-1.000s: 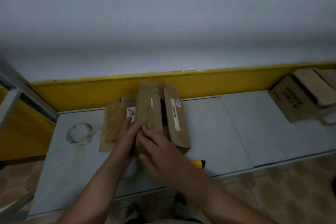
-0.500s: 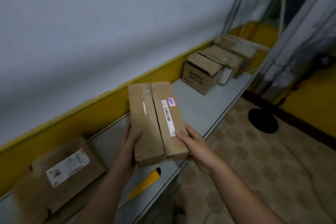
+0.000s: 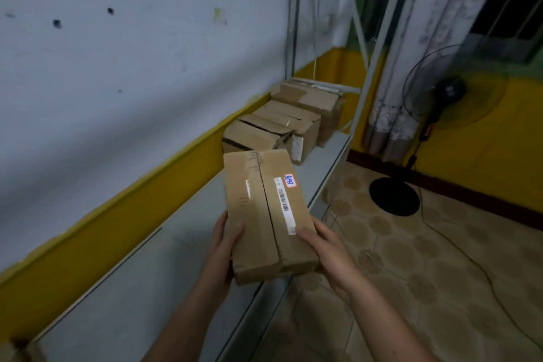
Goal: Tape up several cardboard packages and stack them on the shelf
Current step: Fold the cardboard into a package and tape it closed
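The person has lifted the package [image 3: 264, 214] off the shelf [image 3: 164, 273] and turned toward the far end; a second ago it lay there with its flaps up. Now the left hand [image 3: 224, 247] and the right hand [image 3: 326, 250] each clasp one long side, thumbs on top. The package hangs above the shelf edge, near the row of boxes [image 3: 282, 126]. I judge that stacking comes next.

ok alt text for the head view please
A left hand and right hand grip the near end of a labelled cardboard box above a grey shelf. Further along the shelf, more boxes sit in a row by the wall; a standing fan is on the floor to the right.
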Demonstrator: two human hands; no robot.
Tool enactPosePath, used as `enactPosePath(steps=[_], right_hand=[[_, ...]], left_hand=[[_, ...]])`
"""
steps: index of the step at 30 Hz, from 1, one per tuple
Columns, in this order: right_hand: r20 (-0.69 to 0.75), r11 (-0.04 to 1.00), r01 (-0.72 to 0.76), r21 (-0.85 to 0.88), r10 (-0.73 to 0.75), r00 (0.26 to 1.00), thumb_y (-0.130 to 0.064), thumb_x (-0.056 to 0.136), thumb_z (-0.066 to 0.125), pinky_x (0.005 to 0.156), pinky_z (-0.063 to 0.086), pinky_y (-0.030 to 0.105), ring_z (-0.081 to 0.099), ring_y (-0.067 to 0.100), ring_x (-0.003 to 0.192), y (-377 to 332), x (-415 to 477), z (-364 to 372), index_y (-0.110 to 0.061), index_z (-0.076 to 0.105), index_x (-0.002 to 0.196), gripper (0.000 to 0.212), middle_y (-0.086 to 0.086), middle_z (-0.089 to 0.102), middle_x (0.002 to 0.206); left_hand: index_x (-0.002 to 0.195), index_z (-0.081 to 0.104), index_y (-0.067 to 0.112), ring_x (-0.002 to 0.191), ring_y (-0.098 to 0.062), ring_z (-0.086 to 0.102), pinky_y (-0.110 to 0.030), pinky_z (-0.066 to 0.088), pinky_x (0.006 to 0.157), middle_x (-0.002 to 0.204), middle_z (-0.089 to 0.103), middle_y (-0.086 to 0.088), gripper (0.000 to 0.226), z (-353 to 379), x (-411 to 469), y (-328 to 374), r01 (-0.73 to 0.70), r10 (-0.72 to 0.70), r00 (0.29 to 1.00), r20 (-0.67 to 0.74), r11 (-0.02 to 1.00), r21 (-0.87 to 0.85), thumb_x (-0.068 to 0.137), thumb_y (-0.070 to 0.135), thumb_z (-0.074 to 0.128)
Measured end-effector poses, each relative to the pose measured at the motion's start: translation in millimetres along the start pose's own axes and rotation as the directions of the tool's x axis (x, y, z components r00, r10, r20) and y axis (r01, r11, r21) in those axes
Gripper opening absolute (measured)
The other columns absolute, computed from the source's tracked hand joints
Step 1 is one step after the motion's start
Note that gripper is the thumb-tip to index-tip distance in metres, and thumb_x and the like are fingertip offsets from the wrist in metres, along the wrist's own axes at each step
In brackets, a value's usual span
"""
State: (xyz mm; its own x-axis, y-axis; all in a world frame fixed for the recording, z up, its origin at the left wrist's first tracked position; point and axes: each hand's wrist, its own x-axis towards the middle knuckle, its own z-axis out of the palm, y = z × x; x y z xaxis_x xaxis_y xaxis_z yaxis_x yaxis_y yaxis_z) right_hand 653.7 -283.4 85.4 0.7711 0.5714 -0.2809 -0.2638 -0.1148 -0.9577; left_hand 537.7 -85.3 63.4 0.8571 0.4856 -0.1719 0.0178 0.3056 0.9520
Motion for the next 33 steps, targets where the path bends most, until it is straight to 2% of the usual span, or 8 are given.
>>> enactPosePath(steps=[4,9,15,21,24,26,30,33], right_hand=[[0.036,0.999,-0.006,-0.035,0.008,0.999,-0.07,0.077,0.074,0.086,0.062,0.033,0.072,0.006,0.103,-17,36,-48,-0.063,0.063,0.119,0.044,-0.021,0.072,0.115],[0.108,0.999,0.016,-0.034,-0.012,0.994,-0.056,0.087,0.074,0.075,0.057,0.014,0.072,0.0,0.102,-35,82,-81,-0.065,0.064,0.115,0.031,-0.025,0.073,0.116],[0.121,0.997,0.068,-0.031,-0.064,0.991,-0.064,0.078,0.073,0.079,0.058,0.019,0.071,0.004,0.107,-63,144,-96,-0.051,0.06,0.133,0.057,-0.02,0.072,0.121],[0.189,0.981,0.181,-0.07,-0.165,0.968,-0.075,0.075,0.073,0.086,0.06,0.024,0.067,0.002,0.115,-96,212,-93,-0.055,0.05,0.143,0.074,-0.024,0.065,0.132],[0.268,0.981,0.175,-0.083,-0.147,0.952,-0.078,0.076,0.072,0.089,0.06,0.027,0.065,-0.001,0.116,-104,237,-72,-0.062,0.047,0.141,0.072,-0.027,0.063,0.133],[0.333,0.983,0.162,-0.09,-0.124,0.935,-0.075,0.078,0.074,0.089,0.059,0.024,0.065,0.0,0.117,-104,254,-54,-0.064,0.049,0.137,0.065,-0.027,0.064,0.132],[0.429,0.988,0.101,-0.114,-0.043,0.902,-0.074,0.076,0.075,0.085,0.056,0.016,0.065,-0.003,0.117,-84,279,-16,-0.064,0.053,0.134,0.063,-0.028,0.065,0.131],[0.512,0.983,0.062,-0.175,0.037,0.858,-0.067,0.083,0.073,0.084,0.055,0.013,0.064,-0.005,0.117,-57,291,2,-0.06,0.051,0.137,0.058,-0.029,0.064,0.132]], left_hand=[[0.149,0.051,0.043,0.123,-0.023,0.07,-0.047,0.062,0.096,0.139,0.068,0.005,0.062,46,34,-1,-0.027,0.027,0.998,-0.051,1.0,0.016,0.09,0.057,0.068],[0.15,0.05,0.038,0.125,-0.026,0.068,-0.055,0.057,0.103,0.141,0.066,-0.001,0.063,77,69,3,-0.043,0.046,0.991,-0.122,0.999,0.027,0.091,0.055,0.065],[0.154,0.048,0.036,0.129,-0.026,0.065,-0.057,0.052,0.108,0.143,0.066,0.0,0.068,102,123,29,-0.098,0.102,0.981,-0.165,0.995,0.03,0.09,0.051,0.064],[0.153,0.05,0.041,0.134,-0.025,0.062,-0.054,0.051,0.106,0.147,0.063,0.004,0.059,88,190,50,-0.205,0.211,0.958,-0.194,0.978,0.049,0.095,0.05,0.061],[0.151,0.052,0.039,0.134,-0.03,0.06,-0.059,0.05,0.105,0.146,0.063,-0.001,0.061,65,202,53,-0.216,0.218,0.94,-0.262,0.976,0.036,0.093,0.053,0.064],[0.151,0.053,0.035,0.134,-0.032,0.061,-0.061,0.048,0.107,0.146,0.063,-0.005,0.066,47,205,53,-0.223,0.215,0.92,-0.327,0.975,0.013,0.09,0.055,0.067],[0.148,0.057,0.029,0.133,-0.031,0.062,-0.054,0.047,0.107,0.143,0.066,-0.007,0.056,17,195,35,-0.211,0.175,0.865,-0.47,0.977,-0.024,0.095,0.044,0.064],[0.148,0.058,0.026,0.133,-0.031,0.063,-0.055,0.045,0.112,0.143,0.066,-0.008,0.054,2,184,9,-0.174,0.108,0.817,-0.566,0.983,-0.063,0.096,0.042,0.062]])
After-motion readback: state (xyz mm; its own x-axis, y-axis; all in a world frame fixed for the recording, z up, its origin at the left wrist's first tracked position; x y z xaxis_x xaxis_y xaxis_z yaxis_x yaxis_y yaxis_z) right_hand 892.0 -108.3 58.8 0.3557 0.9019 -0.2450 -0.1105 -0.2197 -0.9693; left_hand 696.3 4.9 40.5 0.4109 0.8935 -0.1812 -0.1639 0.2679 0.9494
